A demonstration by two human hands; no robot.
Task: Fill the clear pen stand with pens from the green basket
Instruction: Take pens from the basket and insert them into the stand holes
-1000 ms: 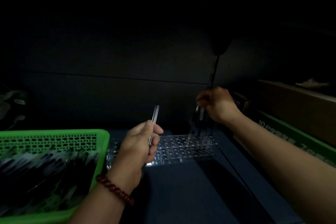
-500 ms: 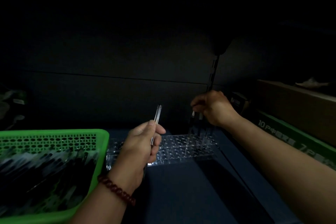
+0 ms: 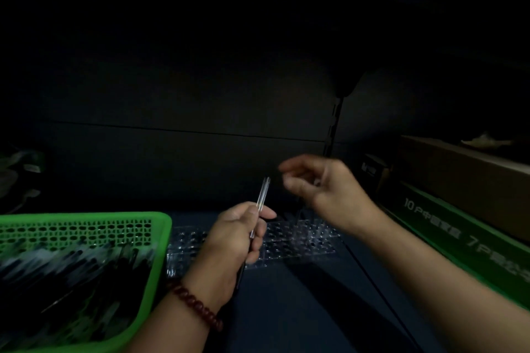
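Clear plastic, slim and round: the pen [image 3: 261, 200] tilts up from my left hand [image 3: 235, 238], pinched between thumb and curled fingers, over the near edge of the clear pen stand [image 3: 304, 243]. That flat block, dimpled with rows of holes, looks nearly unfilled; only a faint upright or two shows at its far right. My right hand [image 3: 324, 189] hovers there, blurred, fingers loosely curled round nothing visible. Left, the perforated green basket [image 3: 86, 216] lies heaped with pens [image 3: 71, 272], so I judge most remains.

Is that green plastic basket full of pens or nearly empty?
Well stocked: the green plastic basket holds a heap of dark and clear pens that hides its floor.
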